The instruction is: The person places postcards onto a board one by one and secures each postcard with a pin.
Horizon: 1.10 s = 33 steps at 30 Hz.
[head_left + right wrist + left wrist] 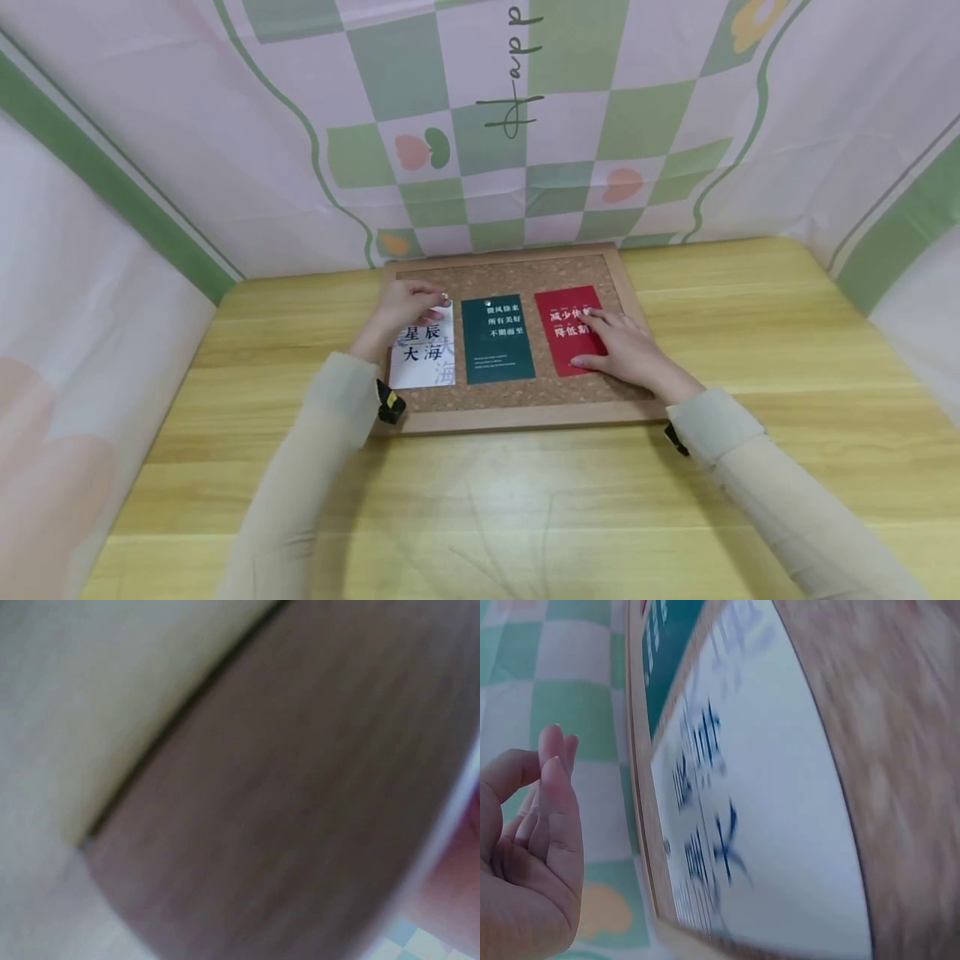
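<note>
A framed cork board [495,398] lies on the table with three cards on it. The left hand [408,304] is raised over the top of the white card [423,375], its thumb and fingertips together on a tiny shiny object that looks like a clear push pin [446,297]. In the left wrist view, a small pin head shows near the edge of the white card [780,787]. A clear pin sits at the top of the green card [498,350]. The right hand [626,346] rests on the red card [566,333], thumb and fingers spread over its right side.
The board's wooden frame [525,416] lies near the back of the wood-grain table [495,508]. A checked green and white cloth [491,133] hangs directly behind it, with pale cloth at both sides. A black wrist camera [389,403] hangs below the left sleeve.
</note>
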Each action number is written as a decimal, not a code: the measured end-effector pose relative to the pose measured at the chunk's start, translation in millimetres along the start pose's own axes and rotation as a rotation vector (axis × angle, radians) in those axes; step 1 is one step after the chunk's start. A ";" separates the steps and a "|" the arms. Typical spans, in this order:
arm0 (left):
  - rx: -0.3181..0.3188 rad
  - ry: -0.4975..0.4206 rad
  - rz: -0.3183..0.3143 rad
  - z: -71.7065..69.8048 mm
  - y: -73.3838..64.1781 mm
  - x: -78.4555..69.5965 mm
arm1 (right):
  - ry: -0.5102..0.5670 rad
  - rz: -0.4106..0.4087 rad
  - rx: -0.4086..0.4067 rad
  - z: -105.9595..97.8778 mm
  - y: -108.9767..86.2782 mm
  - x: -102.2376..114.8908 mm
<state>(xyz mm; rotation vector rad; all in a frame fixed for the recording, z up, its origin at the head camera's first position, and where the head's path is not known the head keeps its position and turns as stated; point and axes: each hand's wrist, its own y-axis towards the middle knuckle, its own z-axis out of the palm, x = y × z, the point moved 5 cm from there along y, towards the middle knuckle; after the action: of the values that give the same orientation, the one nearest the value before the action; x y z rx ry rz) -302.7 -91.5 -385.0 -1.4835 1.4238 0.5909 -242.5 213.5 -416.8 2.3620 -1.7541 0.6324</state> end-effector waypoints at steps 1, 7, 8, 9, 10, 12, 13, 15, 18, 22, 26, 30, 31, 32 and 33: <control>-0.001 -0.014 0.001 3.7 -0.2 -3.0 | -0.003 0.000 0.000 -0.2 0.2 -0.1; -0.013 -0.113 0.004 26.6 1.9 -18.3 | -0.003 -0.002 -0.003 -1.7 0.4 -0.3; -0.013 -0.133 0.004 31.0 3.2 -20.4 | -0.002 -0.003 -0.004 -1.8 0.2 -0.2; -0.010 -0.150 0.006 35.8 4.6 -22.5 | -0.001 -0.002 -0.004 -1.8 -0.1 -0.4; -0.005 -0.174 0.008 40.7 6.2 -24.5 | -0.002 -0.003 -0.004 -1.8 -0.3 -0.5; 0.005 -0.214 0.010 50.9 10.0 -27.8 | -0.003 -0.002 -0.005 -1.4 -0.7 -0.6; 0.011 -0.230 0.010 56.0 11.7 -29.4 | -0.005 -0.001 -0.005 -1.3 -0.8 -0.5; 0.022 -0.260 0.006 65.8 15.0 -31.7 | -0.008 -0.003 -0.008 -0.9 -0.8 -0.2; 0.033 -0.284 -0.004 78.3 19.0 -34.3 | -0.013 -0.009 -0.011 -0.8 -0.6 0.7; 0.031 -0.322 -0.020 90.7 23.7 -36.4 | -0.012 -0.013 -0.012 -0.9 -0.4 1.2; 0.040 -0.371 -0.036 100.8 26.9 -38.7 | -0.007 -0.014 -0.012 -1.0 -0.4 1.4; 0.057 -0.404 -0.040 109.0 26.8 -43.7 | -0.008 -0.011 -0.012 -1.2 -0.6 0.8; 0.059 -0.414 -0.043 110.8 26.8 -44.9 | -0.009 -0.010 -0.012 -1.3 -0.6 0.6; 0.062 -0.427 -0.046 112.4 26.8 -46.0 | -0.010 -0.009 -0.013 -1.5 -0.6 0.3; 0.064 -0.440 -0.048 114.0 27.1 -47.0 | -0.010 -0.009 -0.014 -1.5 -0.5 0.1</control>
<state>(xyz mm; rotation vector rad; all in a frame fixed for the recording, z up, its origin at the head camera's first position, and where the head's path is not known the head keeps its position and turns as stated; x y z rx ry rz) -307.4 33.6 -400.9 -1.2385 1.0518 0.7786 -242.3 214.1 -415.3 2.3665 -1.7457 0.6065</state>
